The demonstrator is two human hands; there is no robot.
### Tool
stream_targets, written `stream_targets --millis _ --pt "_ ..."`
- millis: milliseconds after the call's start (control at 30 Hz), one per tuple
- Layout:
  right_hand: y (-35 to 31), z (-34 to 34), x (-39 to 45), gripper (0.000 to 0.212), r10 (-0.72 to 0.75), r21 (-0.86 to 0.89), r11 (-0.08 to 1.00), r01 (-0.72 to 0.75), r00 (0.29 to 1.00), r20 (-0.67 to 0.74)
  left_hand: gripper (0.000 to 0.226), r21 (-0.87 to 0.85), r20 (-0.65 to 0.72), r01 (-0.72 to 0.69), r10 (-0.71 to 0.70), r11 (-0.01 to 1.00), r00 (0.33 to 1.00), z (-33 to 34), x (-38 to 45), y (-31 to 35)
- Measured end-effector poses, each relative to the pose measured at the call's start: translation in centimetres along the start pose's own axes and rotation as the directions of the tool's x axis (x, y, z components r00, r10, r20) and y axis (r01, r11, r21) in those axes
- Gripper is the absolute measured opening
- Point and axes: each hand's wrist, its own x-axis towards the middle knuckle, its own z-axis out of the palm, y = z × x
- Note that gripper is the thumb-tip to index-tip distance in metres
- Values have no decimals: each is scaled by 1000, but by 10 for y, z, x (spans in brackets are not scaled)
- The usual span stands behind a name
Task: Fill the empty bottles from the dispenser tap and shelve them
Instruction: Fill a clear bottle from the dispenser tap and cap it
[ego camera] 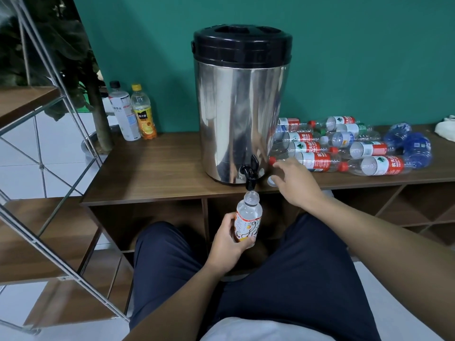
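A steel dispenser [242, 107] with a black lid stands on the wooden counter [157, 168]. Its black tap [250, 172] juts over the front edge. My left hand [227, 244] grips an uncapped clear bottle [248, 219] with an orange-and-white label, its mouth right under the tap spout. My right hand [294, 180] hovers over the counter to the right of the tap with fingers loosely spread, just above a white cap [271, 181]. Several empty bottles [344, 146] with red labels lie on their sides right of the dispenser.
Two capped bottles, one white-labelled [124, 114] and one yellow-labelled [144, 114], stand upright at the counter's back left. Crushed blue bottles [408, 146] lie far right. Open cubbies [246, 217] sit under the counter. A metal-framed wooden shelf [37, 193] is on the left.
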Motion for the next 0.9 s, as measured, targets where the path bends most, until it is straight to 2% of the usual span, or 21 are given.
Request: stream_targets --millis 100,267,400,467,533,700,900 --pt "9 4 6 53 12 -55 998 -7 996 87 64 6 21 -2 2 1000 1000 0 -1 0" --pt "14 16 15 55 32 -111 994 -17 990 140 63 -10 33 8 -8 1000 999 0 -4 2" --pt "22 27 17 31 7 -73 997 1 994 109 60 -28 30 15 -14 999 999 1 -8 6" --pt "26 28 16 25 14 -46 999 -8 993 119 60 -29 25 13 -12 999 1000 1 -10 9" --pt "26 22 10 24 -17 23 1000 15 993 115 61 -25 21 8 -7 1000 1000 0 -10 11" --pt "4 -1 -26 19 -173 353 928 118 977 128 62 -23 16 1 -1 1000 1000 3 -13 19" --pt "-12 -11 -50 13 -286 400 891 217 950 122 62 -29 14 -24 24 999 1000 4 -19 30"
